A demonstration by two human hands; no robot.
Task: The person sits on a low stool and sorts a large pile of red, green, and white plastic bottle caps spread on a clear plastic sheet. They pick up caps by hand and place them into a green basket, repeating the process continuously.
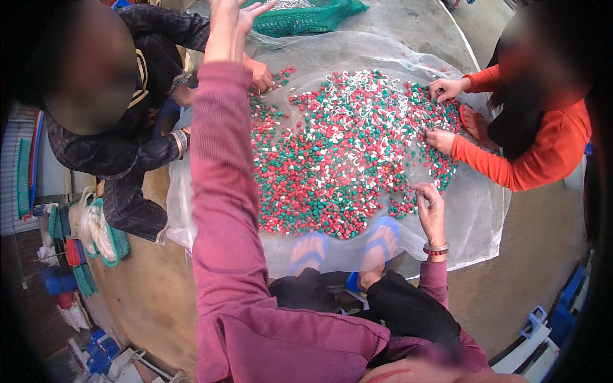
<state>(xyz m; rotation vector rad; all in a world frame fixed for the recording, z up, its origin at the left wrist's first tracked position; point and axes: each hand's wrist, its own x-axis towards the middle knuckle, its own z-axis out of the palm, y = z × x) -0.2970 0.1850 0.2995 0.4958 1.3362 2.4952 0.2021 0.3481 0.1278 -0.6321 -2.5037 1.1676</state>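
A wide heap of small red, green and white pieces [313,166], mixed with white hook-shaped pieces [361,108], lies on a sheer white net sheet [472,217]. My left arm reaches far forward over the heap's left side. My left hand [233,22], partly cut off by the top edge, has its fingers stretched out near a green mesh bag [306,20] with white pieces in it. At the heap's near right edge is my right hand [432,207], its fingers loosely bent and apart. I see nothing held in either hand.
A person in dark checked clothes at the left has a hand [260,75] at the heap. Opposite, an orange-sleeved person's hands [440,140] pick among the pieces. My feet in blue sandals [386,236] rest at the sheet's near edge. A green basket [116,239] stands left.
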